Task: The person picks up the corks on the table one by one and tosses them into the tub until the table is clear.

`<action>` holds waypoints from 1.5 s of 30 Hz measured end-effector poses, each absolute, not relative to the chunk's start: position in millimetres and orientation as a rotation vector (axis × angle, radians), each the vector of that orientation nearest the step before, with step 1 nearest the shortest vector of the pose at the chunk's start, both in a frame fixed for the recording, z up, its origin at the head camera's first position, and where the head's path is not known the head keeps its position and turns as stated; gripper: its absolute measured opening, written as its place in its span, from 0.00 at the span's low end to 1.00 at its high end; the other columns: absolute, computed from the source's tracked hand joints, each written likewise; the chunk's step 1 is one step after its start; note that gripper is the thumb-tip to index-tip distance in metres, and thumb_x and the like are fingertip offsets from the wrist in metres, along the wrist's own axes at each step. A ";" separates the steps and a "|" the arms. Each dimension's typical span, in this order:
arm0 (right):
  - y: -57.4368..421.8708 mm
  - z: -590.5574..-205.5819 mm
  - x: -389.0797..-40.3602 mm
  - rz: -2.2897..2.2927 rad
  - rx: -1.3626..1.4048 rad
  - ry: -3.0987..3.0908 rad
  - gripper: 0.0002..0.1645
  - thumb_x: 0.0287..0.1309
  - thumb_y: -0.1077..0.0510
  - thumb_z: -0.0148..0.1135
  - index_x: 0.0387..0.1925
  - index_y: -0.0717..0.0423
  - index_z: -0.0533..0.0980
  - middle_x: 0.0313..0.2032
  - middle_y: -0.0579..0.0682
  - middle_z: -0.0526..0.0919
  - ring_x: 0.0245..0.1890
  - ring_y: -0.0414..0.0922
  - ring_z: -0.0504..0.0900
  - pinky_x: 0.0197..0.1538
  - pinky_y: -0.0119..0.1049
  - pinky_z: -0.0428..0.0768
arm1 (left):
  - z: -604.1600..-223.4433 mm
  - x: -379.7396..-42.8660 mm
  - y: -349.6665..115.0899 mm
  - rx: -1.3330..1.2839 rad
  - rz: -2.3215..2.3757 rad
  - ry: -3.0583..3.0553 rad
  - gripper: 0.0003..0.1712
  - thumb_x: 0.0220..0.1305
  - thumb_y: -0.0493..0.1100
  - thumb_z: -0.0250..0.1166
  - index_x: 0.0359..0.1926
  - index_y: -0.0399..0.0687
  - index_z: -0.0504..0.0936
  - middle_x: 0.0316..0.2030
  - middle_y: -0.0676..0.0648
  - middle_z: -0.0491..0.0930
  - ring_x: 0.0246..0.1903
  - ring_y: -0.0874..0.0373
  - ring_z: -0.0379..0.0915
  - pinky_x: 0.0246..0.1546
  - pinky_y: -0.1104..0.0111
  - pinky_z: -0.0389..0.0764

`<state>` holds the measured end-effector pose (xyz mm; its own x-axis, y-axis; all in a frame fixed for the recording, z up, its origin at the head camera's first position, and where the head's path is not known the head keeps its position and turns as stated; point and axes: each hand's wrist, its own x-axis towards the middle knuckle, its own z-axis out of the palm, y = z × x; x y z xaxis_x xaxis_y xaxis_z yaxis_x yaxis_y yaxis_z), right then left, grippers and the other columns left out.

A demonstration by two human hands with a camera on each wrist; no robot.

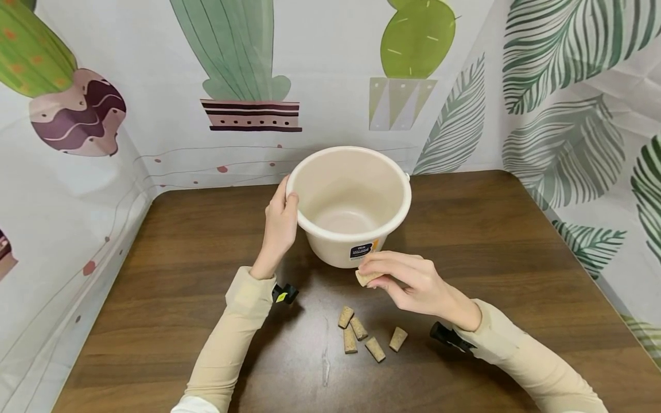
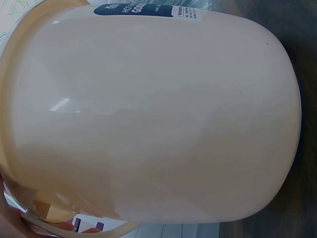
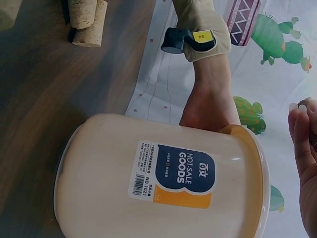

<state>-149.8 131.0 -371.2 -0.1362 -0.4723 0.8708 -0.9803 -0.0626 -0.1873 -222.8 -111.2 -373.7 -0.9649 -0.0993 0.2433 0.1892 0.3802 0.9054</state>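
Observation:
A cream plastic bucket [image 1: 330, 248] stands upright on the table, its mouth facing up and its inner floor in sight. My left hand [image 1: 281, 223] grips its rim at the left, thumb at the edge; the other fingers are mostly hidden behind the wall. Just in front of the bucket, my right hand [image 1: 420, 284] pinches a tapered cork stopper [image 1: 365, 279] between thumb and fingers, lower than the rim. Several more cork stoppers [image 1: 375, 349] lie loose on the tabletop, nearer than the bucket. A printed label [image 3: 183, 168] shows on the bucket's side in the right wrist view.
The brown wooden table [image 1: 196, 258] has rounded far corners. Behind it hangs a white cloth [image 1: 330, 74] printed with cacti and leaves, close to the bucket's far side. Black wrist cameras [image 1: 449, 338] are strapped beneath both sleeves. A bucket handle [image 2: 111, 231] shows in the left wrist view.

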 end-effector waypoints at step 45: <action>133.7 -357.5 -157.4 1.218 1.458 -1.546 0.10 0.60 0.67 0.59 0.32 0.77 0.78 0.33 0.62 0.82 0.35 0.44 0.82 0.41 0.27 0.80 | -375.5 -223.7 -111.7 -0.079 -1.574 -2.386 0.27 0.68 0.46 0.44 0.67 0.57 0.69 0.60 0.46 0.75 0.54 0.51 0.74 0.57 0.54 0.72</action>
